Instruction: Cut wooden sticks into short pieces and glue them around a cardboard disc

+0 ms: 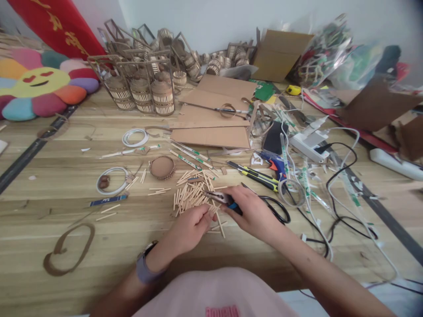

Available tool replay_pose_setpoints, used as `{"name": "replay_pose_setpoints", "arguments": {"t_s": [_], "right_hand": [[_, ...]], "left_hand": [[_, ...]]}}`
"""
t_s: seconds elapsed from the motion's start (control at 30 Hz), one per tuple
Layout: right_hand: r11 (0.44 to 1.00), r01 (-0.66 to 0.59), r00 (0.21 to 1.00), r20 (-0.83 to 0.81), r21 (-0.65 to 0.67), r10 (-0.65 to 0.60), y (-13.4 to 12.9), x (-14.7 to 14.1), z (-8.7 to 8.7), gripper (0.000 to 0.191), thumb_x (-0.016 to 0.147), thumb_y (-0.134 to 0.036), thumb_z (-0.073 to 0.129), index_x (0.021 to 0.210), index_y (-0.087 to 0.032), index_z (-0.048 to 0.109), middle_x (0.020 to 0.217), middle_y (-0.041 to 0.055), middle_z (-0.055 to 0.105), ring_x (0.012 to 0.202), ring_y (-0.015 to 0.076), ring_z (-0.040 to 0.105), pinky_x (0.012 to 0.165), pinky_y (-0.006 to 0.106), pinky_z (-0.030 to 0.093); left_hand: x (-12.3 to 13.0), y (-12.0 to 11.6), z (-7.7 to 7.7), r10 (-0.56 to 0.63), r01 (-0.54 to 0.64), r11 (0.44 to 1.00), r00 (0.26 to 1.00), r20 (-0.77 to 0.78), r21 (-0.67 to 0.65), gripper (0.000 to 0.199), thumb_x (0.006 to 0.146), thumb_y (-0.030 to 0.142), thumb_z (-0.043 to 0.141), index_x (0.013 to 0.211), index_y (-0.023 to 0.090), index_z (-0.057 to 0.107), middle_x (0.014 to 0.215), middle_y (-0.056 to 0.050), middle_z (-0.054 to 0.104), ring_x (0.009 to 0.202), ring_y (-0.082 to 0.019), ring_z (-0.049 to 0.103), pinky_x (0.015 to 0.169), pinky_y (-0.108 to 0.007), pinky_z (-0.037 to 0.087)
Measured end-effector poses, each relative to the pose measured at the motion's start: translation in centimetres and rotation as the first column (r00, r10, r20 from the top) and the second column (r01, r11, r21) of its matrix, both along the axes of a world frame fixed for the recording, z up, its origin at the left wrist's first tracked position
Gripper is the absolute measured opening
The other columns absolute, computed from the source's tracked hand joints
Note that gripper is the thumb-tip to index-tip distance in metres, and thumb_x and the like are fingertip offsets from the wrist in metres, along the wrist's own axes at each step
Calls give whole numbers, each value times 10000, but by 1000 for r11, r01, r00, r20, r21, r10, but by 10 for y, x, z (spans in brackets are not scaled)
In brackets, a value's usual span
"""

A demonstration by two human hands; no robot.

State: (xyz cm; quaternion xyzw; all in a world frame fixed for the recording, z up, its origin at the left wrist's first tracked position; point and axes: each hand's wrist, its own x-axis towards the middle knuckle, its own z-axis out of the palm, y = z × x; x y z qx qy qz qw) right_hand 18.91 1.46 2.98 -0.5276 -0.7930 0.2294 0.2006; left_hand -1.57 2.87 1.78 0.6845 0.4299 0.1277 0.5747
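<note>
My right hand (253, 211) is closed round a pair of pliers (218, 197) with dark, blue-marked handles, their jaws pointing left. My left hand (193, 226), with a watch on its wrist, pinches a thin wooden stick (215, 208) just below the jaws. Whether the jaws touch that stick I cannot tell. A loose pile of short wooden sticks (190, 197) lies beyond both hands. Behind the pile, to the left, is a small round cardboard piece (162, 167) with a raised rim.
Flat cardboard (211, 136) lies further back, before several small stick-sided baskets (161, 97). To the right are a yellow-black utility knife (256, 175), a blue glue gun (279, 165), a power strip (310, 145) and tangled cables. Tape rolls (114, 192) and a blue tube (108, 200) lie left.
</note>
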Motion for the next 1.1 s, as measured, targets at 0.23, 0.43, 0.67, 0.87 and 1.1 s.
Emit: {"name": "replay_pose_setpoints", "arguments": {"t_s": [0.23,0.43,0.67,0.87,1.1], "right_hand": [[995,102,978,183,-10,-99,-4,-20,-16,84,902,-254,506,839,-201,517,823,92,641,760,239,592,668,313,420],[989,118,989,96,-87,-109,5,-18,-7,128,887,-277,506,783,-208,477,782,60,604,727,202,535,654,289,390],[913,-244,943,-298,-326,146,13,13,29,169,900,-335,523,804,-196,536,730,-10,550,662,133,490,624,232,392],[926,-182,983,-69,-332,169,11,-14,24,69,852,-149,522,809,-202,534,784,27,632,720,165,567,650,250,389],[965,12,999,-37,-261,-22,18,-18,7,209,799,-190,679,957,-200,542,862,30,674,767,186,617,672,258,428]], "left_hand": [[5,-3,-10,101,-61,973,980,-171,224,243,912,273,446,674,224,452,649,-17,556,631,-195,510,608,-274,282],[-1,0,-2,87,-76,992,990,-112,104,259,932,326,414,704,214,467,605,9,479,587,-170,461,590,-276,300],[-8,5,4,182,-39,922,922,341,-386,450,851,624,506,770,182,529,537,42,506,515,-106,431,559,-241,338],[5,2,-16,224,-96,912,931,288,-399,521,759,686,588,814,168,573,745,-38,687,677,-172,629,634,-274,432],[5,2,-16,308,-126,840,911,275,-527,573,650,698,691,815,159,590,740,-55,722,708,-204,671,688,-307,475]]}}
